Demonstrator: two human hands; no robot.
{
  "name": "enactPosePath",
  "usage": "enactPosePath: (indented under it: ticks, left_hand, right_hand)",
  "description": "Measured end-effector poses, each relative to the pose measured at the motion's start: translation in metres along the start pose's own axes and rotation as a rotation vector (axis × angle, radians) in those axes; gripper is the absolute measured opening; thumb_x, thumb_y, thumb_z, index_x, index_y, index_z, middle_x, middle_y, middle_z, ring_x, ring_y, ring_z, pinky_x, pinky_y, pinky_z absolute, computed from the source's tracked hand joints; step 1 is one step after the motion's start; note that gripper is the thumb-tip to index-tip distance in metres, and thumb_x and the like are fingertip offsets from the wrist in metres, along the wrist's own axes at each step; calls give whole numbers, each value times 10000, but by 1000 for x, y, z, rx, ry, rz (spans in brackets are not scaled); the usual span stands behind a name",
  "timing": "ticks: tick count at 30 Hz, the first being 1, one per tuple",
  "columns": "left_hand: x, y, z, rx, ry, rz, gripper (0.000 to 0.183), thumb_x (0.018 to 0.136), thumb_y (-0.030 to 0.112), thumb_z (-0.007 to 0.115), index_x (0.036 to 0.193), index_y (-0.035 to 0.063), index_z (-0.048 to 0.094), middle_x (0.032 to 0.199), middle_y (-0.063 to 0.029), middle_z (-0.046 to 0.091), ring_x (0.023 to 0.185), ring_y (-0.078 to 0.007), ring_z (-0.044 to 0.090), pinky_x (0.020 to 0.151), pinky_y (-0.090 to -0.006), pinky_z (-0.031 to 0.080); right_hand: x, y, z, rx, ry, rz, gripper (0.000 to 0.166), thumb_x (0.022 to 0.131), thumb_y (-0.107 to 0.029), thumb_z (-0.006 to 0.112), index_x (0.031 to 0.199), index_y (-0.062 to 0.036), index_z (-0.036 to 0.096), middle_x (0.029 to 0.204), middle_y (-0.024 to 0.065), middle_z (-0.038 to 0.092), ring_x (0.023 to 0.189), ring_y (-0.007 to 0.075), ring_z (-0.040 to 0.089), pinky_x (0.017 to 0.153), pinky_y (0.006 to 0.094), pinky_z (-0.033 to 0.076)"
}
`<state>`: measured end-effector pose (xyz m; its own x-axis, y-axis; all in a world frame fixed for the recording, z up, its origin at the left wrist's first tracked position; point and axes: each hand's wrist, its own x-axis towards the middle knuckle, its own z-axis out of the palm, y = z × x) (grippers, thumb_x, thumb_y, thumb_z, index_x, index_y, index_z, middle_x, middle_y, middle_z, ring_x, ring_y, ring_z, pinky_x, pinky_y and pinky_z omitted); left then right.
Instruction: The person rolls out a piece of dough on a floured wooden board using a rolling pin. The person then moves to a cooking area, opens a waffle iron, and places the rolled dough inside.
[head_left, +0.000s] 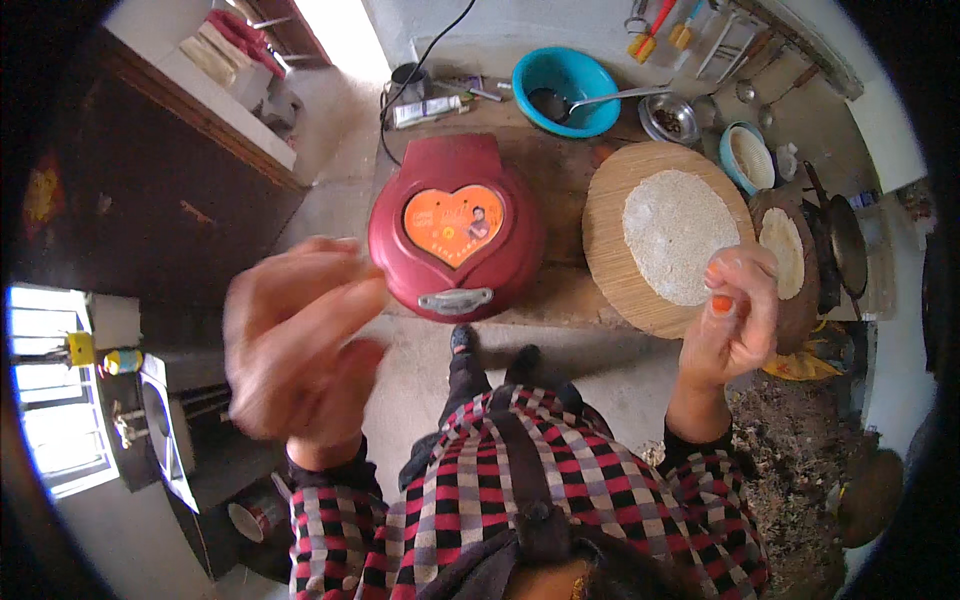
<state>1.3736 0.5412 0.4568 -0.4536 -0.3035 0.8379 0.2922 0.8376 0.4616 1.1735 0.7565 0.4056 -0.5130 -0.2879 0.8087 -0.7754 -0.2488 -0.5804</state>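
My left hand (300, 345) is raised to the left of a red electric baking pan (517, 247). Its fingers are curled and blurred, so whether they hold anything cannot be made out. The pan's lid is down, with an orange heart-shaped label and a silver handle (456, 300) at the front. My right hand (731, 319) hovers over the near right edge of a round wooden board (611, 247), fingers curled in and nothing visible in them. A flat, pale round of dough (675, 232) lies on that board. Another pale flat round (781, 255) rests on a darker surface farther right.
Behind stand a teal basin (525, 71) with a ladle (622, 96), a metal bowl (651, 127) and a light blue bowl (731, 161). A black cord (424, 56) runs behind the pan, beside a tube (427, 111). A frying pan (847, 240) sits far right. Dry plant litter (787, 450) covers the floor at right.
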Motion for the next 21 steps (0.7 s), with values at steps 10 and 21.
enactPosePath:
  ticks: [10, 21]
  left_hand:
    - [-198, -111, 8, 185, -207, -832, 124, 809, -9, 670, 932, -6, 679, 855, -136, 646, 808, -254, 660, 734, -321, 511]
    - [-240, -105, -34, 214, -58, -1004, 107, 836, -40, 644, 933, -17, 680, 847, -117, 646, 795, -202, 645, 746, -294, 504]
  right_hand:
    - [-165, 91, 138, -276, -877, 187, 604, 662, -197, 823, 1181, -53, 552, 1101, 114, 592, 1032, 302, 572, 894, 402, 468]
    - [-176, 104, 169, -365, -1041, -46, 585, 615, -241, 828, 1097, -64, 548, 947, 86, 540, 927, 259, 545, 810, 372, 472]
